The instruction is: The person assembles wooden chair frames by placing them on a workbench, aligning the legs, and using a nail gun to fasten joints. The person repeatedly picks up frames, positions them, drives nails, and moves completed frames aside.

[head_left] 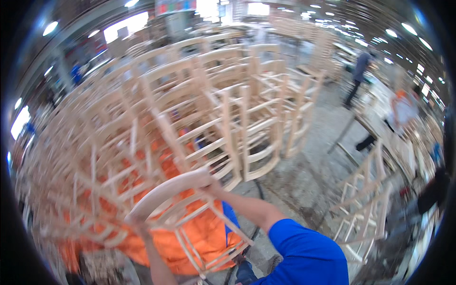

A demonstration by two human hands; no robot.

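Note:
Both of my hands are on a bare wooden chair frame [192, 237], one at each end of its broad curved top rail. My left hand [137, 227] grips the left end, and my right hand [212, 186] is closed round the right end; motion blur softens the fingers of both. The chair is tilted, with its thin legs and stretchers hanging toward my feet. Under and behind it spreads an orange cloth [209, 232]. Just beyond rises a large stack of similar unfinished chair frames [190, 95], blurred on the left.
Another wooden chair frame [363, 213] stands to the right on the grey concrete floor [294, 190]. A dark cable [260, 194] runs along the floor. Farther right, a person [362, 71] and another person [403, 111] are near a long workbench [384, 135].

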